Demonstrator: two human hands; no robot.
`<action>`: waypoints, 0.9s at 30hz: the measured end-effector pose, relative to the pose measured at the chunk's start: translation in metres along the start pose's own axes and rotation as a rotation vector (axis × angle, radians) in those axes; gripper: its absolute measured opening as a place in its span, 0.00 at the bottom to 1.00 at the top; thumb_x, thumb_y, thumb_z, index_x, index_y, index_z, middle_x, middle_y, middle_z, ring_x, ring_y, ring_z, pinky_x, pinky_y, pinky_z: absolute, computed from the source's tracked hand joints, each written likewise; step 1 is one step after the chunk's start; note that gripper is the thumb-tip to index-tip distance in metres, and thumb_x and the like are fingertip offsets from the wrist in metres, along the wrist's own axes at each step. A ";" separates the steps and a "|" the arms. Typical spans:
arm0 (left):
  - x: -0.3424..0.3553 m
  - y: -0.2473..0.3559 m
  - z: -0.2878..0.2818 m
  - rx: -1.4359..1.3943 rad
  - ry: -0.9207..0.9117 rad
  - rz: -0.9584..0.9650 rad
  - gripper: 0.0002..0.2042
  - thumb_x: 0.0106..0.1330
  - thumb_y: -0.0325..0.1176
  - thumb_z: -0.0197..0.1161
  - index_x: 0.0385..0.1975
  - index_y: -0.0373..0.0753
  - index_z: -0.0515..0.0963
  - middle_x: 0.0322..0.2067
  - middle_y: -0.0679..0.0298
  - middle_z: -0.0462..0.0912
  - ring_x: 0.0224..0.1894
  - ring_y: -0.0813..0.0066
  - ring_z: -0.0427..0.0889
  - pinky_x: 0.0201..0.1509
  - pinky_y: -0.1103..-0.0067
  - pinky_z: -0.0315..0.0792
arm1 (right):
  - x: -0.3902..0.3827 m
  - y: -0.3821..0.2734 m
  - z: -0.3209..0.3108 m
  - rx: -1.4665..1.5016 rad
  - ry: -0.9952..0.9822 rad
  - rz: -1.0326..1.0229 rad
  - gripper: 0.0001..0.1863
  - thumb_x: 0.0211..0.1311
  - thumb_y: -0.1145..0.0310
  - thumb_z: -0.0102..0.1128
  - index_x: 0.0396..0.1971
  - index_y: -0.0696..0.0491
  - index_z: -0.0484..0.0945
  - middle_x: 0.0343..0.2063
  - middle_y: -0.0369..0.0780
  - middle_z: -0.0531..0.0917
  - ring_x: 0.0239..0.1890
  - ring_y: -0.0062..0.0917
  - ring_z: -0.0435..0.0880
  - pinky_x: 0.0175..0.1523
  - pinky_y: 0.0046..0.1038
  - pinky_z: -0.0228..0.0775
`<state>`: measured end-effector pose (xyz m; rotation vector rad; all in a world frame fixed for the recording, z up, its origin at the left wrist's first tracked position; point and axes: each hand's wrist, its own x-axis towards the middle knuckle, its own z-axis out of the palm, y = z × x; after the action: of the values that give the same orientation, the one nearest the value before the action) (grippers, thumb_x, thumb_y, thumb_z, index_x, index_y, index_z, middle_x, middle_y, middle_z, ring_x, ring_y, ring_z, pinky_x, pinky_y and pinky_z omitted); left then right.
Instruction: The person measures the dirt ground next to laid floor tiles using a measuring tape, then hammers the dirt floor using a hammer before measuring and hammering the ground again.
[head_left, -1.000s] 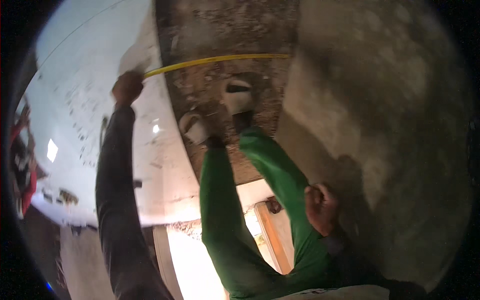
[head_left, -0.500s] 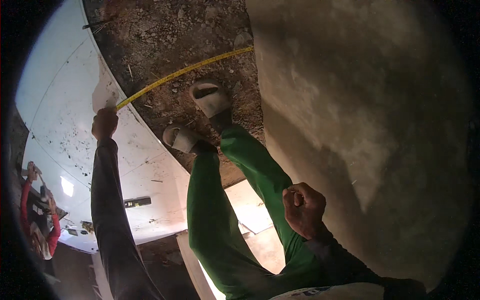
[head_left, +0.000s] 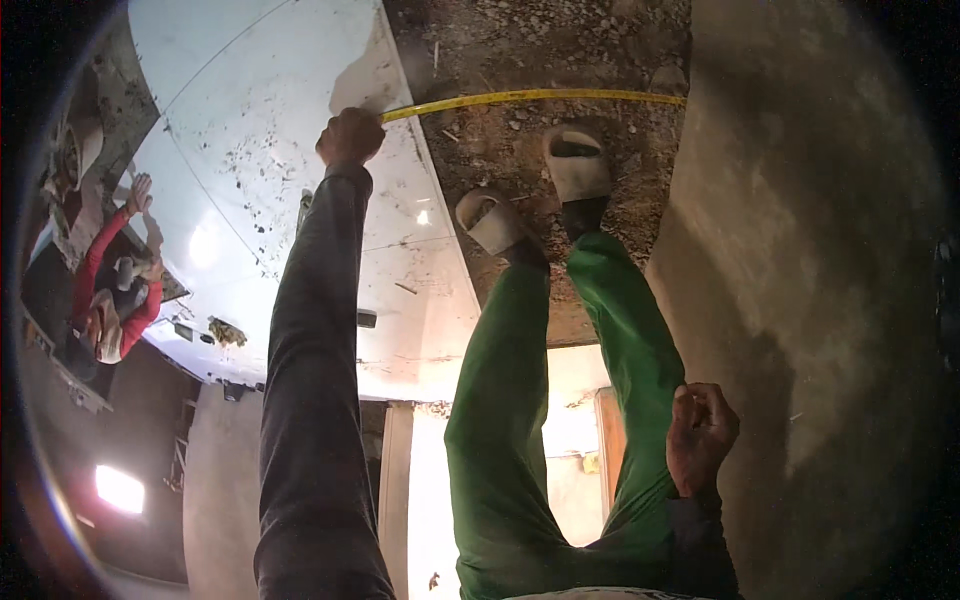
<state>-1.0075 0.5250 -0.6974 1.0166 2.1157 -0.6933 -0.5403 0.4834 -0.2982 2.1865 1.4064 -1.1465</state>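
Note:
My left hand (head_left: pixel 350 137) is closed at the edge of the white glossy tiles (head_left: pixel 290 75). It grips a tape measure, whose yellow blade (head_left: pixel 530 96) runs right from my fist over the dirt strip (head_left: pixel 510 45) to the foot of the plastered wall (head_left: pixel 810 230). Whether the case sits inside the fist is hidden. My right hand (head_left: pixel 702 435) hangs beside my right knee, near the wall, its fingers curled in. Anything inside that hand is hidden. My feet, in light slippers (head_left: pixel 580 170), stand on the dirt just nearer than the blade.
A person in red sleeves (head_left: pixel 95 255) works at the far side of the tiles, arms raised. A small dark block (head_left: pixel 367 318) shows beside my left forearm. A dirty yellowish clump (head_left: pixel 226 332) and crumbs lie on the tiles. A bright doorway (head_left: pixel 425 480) opens behind my legs.
The view has swung, so tiles, blade and legs sit further right. My left hand still grips the tape measure at the tile edge. My right hand stays curled near my knee.

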 end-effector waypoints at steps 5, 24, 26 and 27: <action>0.021 -0.059 0.016 0.056 0.134 0.308 0.11 0.66 0.45 0.60 0.42 0.54 0.85 0.41 0.59 0.87 0.46 0.51 0.85 0.50 0.59 0.79 | -0.001 -0.007 -0.002 -0.077 0.042 -0.089 0.12 0.68 0.62 0.60 0.27 0.53 0.77 0.16 0.36 0.74 0.19 0.21 0.72 0.27 0.27 0.66; -0.353 -0.288 -0.010 -0.137 0.152 0.599 0.10 0.70 0.37 0.59 0.27 0.44 0.80 0.26 0.60 0.83 0.28 0.59 0.83 0.30 0.63 0.74 | -0.063 -0.062 -0.022 -0.178 0.291 -0.394 0.10 0.61 0.63 0.61 0.28 0.55 0.81 0.27 0.45 0.83 0.30 0.40 0.83 0.37 0.38 0.75; -0.411 -0.331 -0.004 -0.313 0.110 0.441 0.09 0.68 0.35 0.58 0.28 0.45 0.84 0.27 0.60 0.85 0.30 0.57 0.84 0.32 0.60 0.76 | -0.083 -0.105 -0.045 -0.065 0.286 -0.472 0.11 0.64 0.63 0.60 0.29 0.55 0.82 0.29 0.44 0.83 0.31 0.38 0.83 0.37 0.38 0.75; -0.431 -0.336 -0.006 -0.333 0.132 0.465 0.09 0.67 0.36 0.58 0.27 0.45 0.84 0.27 0.60 0.85 0.29 0.57 0.84 0.31 0.59 0.75 | -0.084 -0.121 -0.060 0.013 0.274 -0.533 0.11 0.66 0.63 0.59 0.30 0.56 0.82 0.30 0.44 0.84 0.31 0.37 0.84 0.37 0.38 0.75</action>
<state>-1.0842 0.1474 -0.3096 1.3207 1.9108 -0.0464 -0.6339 0.5255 -0.1773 2.0961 2.1975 -1.0303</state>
